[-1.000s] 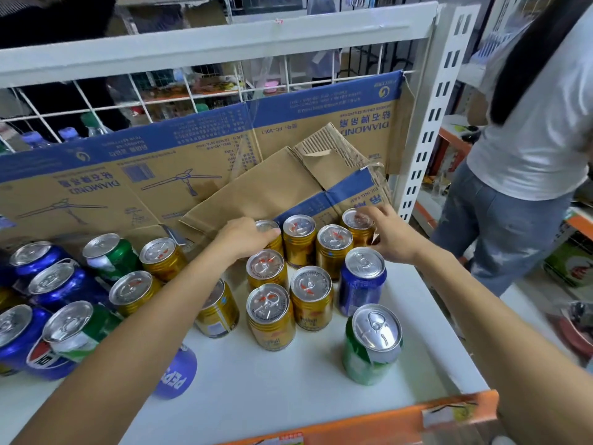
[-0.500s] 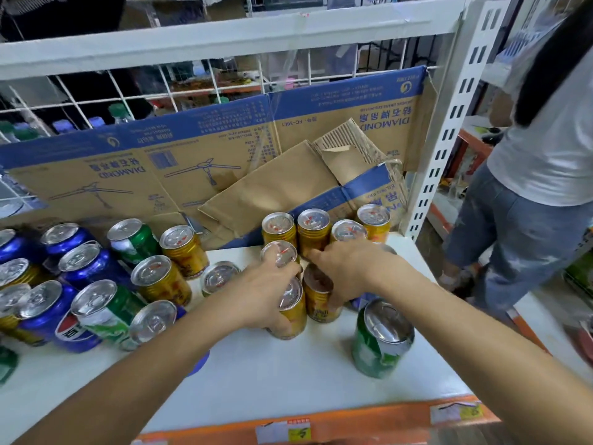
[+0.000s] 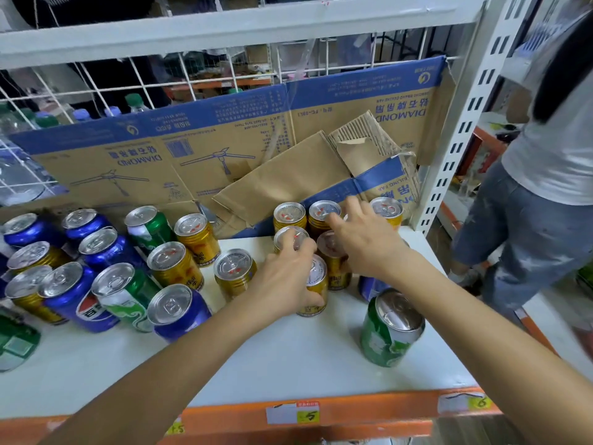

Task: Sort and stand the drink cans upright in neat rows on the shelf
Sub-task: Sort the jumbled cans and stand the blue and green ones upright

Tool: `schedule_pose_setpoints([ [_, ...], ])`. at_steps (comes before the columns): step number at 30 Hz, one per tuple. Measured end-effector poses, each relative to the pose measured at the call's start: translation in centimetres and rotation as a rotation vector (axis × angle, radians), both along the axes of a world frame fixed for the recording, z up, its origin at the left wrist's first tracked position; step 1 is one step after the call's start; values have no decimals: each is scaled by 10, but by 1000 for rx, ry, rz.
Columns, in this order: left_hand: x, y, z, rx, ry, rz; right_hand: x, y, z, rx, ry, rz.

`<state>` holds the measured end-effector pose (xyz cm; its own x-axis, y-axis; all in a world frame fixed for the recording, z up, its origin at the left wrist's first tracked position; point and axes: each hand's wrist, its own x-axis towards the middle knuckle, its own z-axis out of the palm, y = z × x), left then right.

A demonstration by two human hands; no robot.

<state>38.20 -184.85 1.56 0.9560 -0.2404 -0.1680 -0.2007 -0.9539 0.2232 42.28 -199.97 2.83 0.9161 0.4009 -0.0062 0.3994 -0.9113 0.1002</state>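
Gold drink cans (image 3: 290, 216) stand upright in a tight block on a white shelf (image 3: 256, 364), seen from a head camera looking down. The lone green can (image 3: 391, 329) near the shelf's front edge serves as the marker. The block sits just behind it and to its left, running back to a cardboard sheet (image 3: 224, 146).

The left hand (image 3: 285, 277) wraps the front gold can (image 3: 317, 284), with the thumb low on its side and the fingers (image 3: 300, 248) curled over onto the can behind. The right hand (image 3: 365, 242) lies across the block's farther tops, fingers spread and straight, gripping nothing that shows. Every can in the block has its long axis vertical.

A stray gold can (image 3: 234, 271) stands well left of the green can, just beside the left hand's knuckles. That hand is probably the nearer one for drawing it into the block. Farther left of the green can, unsorted cans (image 3: 106, 248) in blue, green and gold crowd together.
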Motion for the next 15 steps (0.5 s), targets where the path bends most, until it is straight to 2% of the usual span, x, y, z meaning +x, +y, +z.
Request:
schedule_pose_setpoints([
  [3, -3, -3, -3, -34, -21, 25, 0, -6, 11, 123, 18, -31],
  [7, -2, 20, 3, -112, 57, -5, -9, -4, 17, 104, 135, 37],
  [9, 0, 38, 18, 11, -15, -15, -16, -1, 17, 106, 171, 80],
  [11, 5, 57, 31, 231, -94, 7, -21, 3, 17, 116, 184, 102],
  [13, 15, 72, 35, 398, 15, 54, -22, 4, 18, 111, 193, 110],
  [15, 26, 80, 30, 401, 223, 89, -21, 4, 18, 118, 205, 108],
])
